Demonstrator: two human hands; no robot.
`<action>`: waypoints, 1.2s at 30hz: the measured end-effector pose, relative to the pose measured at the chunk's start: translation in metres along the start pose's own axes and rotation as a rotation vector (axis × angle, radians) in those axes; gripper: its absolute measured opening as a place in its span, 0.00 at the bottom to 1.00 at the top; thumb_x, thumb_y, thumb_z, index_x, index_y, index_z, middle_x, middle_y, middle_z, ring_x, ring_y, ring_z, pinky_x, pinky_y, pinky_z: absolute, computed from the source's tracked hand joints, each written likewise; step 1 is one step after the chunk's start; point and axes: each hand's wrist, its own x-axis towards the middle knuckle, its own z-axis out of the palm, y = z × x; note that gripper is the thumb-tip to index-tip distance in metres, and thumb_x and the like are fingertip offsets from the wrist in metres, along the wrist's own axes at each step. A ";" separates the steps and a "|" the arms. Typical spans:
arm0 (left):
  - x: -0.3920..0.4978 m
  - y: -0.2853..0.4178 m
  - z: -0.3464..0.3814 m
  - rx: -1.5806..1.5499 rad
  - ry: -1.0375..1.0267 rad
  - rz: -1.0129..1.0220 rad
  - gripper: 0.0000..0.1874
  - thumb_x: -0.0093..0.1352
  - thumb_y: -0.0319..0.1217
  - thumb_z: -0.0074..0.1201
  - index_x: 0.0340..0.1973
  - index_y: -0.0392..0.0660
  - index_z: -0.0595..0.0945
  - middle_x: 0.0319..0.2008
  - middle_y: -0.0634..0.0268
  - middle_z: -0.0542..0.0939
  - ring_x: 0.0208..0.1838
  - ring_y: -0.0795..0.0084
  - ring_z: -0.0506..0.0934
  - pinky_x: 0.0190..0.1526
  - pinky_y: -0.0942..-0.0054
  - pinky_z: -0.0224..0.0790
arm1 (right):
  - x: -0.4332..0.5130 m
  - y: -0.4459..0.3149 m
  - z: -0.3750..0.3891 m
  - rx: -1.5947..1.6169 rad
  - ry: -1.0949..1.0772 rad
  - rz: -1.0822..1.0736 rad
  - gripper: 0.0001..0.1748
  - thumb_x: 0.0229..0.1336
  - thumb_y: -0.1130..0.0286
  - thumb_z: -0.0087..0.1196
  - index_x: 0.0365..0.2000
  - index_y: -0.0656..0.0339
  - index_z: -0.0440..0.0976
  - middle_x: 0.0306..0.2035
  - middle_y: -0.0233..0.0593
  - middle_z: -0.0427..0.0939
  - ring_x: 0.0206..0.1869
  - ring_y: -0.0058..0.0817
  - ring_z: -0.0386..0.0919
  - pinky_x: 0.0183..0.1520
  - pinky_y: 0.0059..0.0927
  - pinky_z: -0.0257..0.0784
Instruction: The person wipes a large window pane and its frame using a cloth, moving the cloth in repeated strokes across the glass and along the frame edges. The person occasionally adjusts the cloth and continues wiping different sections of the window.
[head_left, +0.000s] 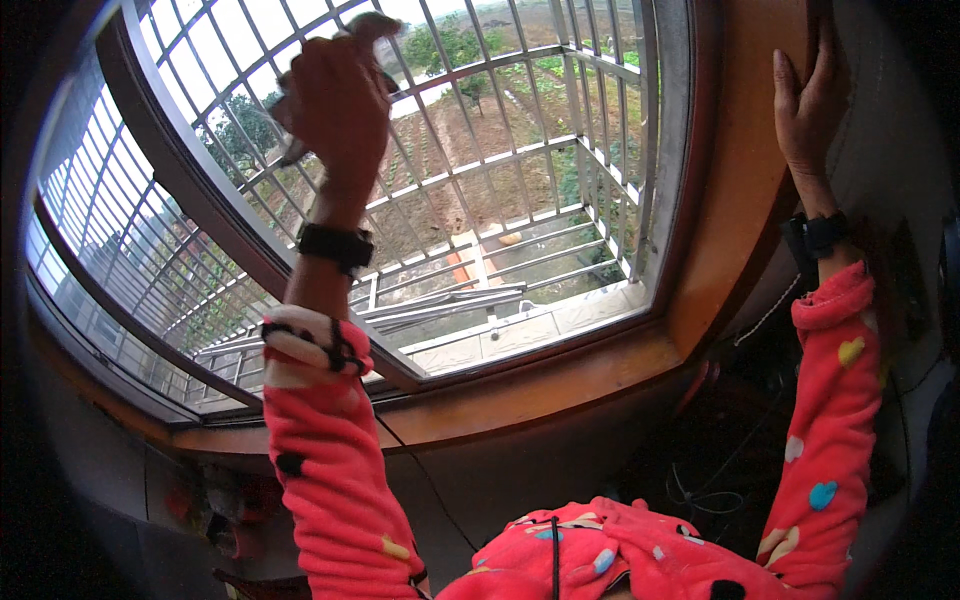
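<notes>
My left hand (337, 112) is raised in front of the window and closed around a crumpled cloth (379, 28). Parts of the cloth stick out above the knuckles and on the left side; whether it touches glass, I cannot tell. On the right, my right hand (814, 112) rests against the outer edge of the wooden window casing (716, 165), its thumb apart from the fingers. The fingertips fade into shadow. Near my left forearm runs the dark upright frame of a sliding window sash (202, 206).
Outside the window stands a metal security grille (457, 176), with a planted field beyond. A wooden sill (525, 397) runs along the bottom. Below it, a thin black cable (427, 469) hangs down. At right, a twisted cord (769, 311) and a coiled thin wire (705, 495) lie in shadow.
</notes>
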 end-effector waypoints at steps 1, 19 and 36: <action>-0.009 0.011 -0.008 -0.023 -0.031 0.028 0.09 0.70 0.38 0.55 0.35 0.47 0.74 0.32 0.65 0.72 0.34 0.68 0.72 0.32 0.63 0.64 | 0.000 0.001 0.001 0.002 0.000 0.001 0.36 0.65 0.65 0.50 0.69 0.67 0.53 0.69 0.56 0.58 0.70 0.53 0.57 0.71 0.49 0.50; -0.158 0.072 -0.140 -0.721 -0.780 0.317 0.07 0.63 0.29 0.53 0.37 0.44 0.74 0.33 0.60 0.72 0.39 0.61 0.76 0.40 0.63 0.73 | 0.010 -0.001 0.001 0.065 0.070 -0.009 0.35 0.67 0.58 0.53 0.68 0.60 0.57 0.64 0.52 0.66 0.62 0.48 0.69 0.64 0.49 0.64; 0.089 -0.101 0.029 0.266 -0.038 -0.388 0.17 0.73 0.40 0.54 0.36 0.36 0.77 0.28 0.53 0.77 0.26 0.60 0.78 0.20 0.66 0.71 | 0.006 0.001 0.002 0.107 0.042 -0.005 0.39 0.62 0.61 0.57 0.69 0.60 0.55 0.66 0.53 0.63 0.64 0.51 0.65 0.65 0.52 0.59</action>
